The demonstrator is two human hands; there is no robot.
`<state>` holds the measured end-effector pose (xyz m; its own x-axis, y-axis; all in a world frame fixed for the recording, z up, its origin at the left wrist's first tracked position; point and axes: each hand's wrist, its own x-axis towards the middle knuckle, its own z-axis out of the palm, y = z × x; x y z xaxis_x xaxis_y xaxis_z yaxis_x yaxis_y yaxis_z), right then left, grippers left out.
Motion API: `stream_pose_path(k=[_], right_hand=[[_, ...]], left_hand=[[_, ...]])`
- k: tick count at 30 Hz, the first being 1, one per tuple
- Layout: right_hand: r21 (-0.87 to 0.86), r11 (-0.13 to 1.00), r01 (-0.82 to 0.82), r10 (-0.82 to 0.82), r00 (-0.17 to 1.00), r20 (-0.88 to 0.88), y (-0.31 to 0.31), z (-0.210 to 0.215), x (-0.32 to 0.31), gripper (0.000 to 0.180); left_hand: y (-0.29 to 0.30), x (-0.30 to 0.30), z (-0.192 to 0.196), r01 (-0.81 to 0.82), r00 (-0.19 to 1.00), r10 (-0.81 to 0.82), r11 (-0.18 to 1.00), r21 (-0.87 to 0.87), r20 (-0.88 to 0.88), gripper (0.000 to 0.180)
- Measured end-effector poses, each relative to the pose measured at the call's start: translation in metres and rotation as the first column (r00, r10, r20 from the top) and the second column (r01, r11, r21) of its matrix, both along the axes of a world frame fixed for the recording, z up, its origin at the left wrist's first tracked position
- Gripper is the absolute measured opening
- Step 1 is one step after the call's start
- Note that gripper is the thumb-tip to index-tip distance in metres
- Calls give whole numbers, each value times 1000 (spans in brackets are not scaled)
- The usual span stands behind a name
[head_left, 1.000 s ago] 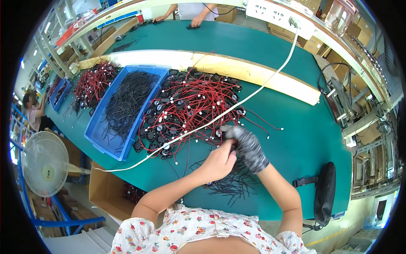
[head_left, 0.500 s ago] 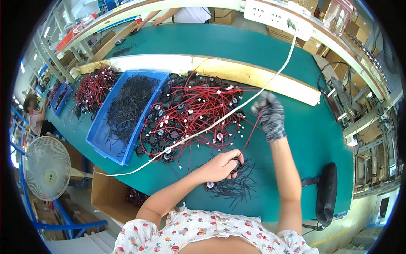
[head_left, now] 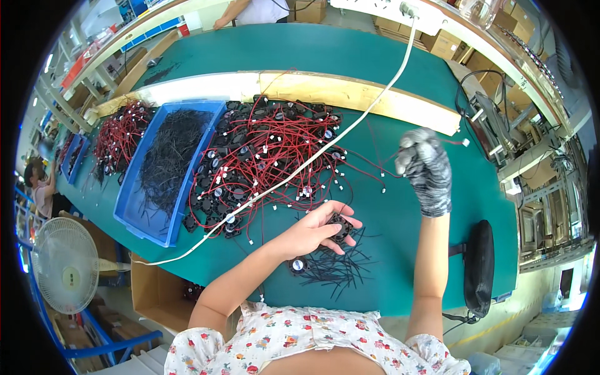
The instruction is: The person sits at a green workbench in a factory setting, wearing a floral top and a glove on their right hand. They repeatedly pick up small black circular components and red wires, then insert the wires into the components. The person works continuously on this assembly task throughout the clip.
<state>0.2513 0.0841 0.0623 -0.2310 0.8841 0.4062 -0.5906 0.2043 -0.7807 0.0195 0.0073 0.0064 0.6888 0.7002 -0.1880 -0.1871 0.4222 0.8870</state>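
Observation:
A small black fan [head_left: 340,229] rests in my bare left hand [head_left: 315,232], the thumb across it and the other fingers partly spread. My right hand [head_left: 425,164], in a grey-and-black knit glove, is closed on a thin red wire [head_left: 449,142] to the right of the pile. A white plug tips the wire's far end. Beneath my left hand lie loose thin black tubes [head_left: 340,265] and another small fan with a white round label [head_left: 299,265]. A large heap of black fans with red wires [head_left: 281,144] sits beyond my hands.
A blue tray [head_left: 147,231] of black tubes stands left of the heap, with more wired fans [head_left: 125,131] past it. A white cable [head_left: 312,156] hangs across the green table. A wooden bar [head_left: 387,103] runs behind; a black pouch [head_left: 479,269] hangs at the right edge.
My right hand has moved right, away from my left hand, with red wire in its grip. The left fingers have loosened, showing more of the fan. The whole view has shifted slightly.

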Motion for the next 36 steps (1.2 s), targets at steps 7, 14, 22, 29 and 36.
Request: stream_pose_path(k=[7, 14, 22, 29, 36], right_hand=[[136, 892, 430, -451, 857, 249, -12, 7, 10, 18], [866, 499, -24, -857, 131, 498, -17, -10, -29, 35], [779, 574, -253, -796, 52, 604, -16, -36, -48, 42], [746, 527, -407, -815, 6, 579, -20, -31, -54, 41], [737, 527, -422, -816, -12, 577, -25, -33, -61, 40]], left_hand=[[1, 6, 2, 41, 999, -41, 999, 27, 13, 23], [4, 3, -9, -51, 996, 55, 997, -62, 64, 27], [5, -5, -9, -110, 977, 131, 985, -131, 166, 27], [2, -4, -5, -177, 984, 177, 984, 2, -13, 27], [-1, 0, -9, -214, 968, 229, 967, 141, -102, 20]])
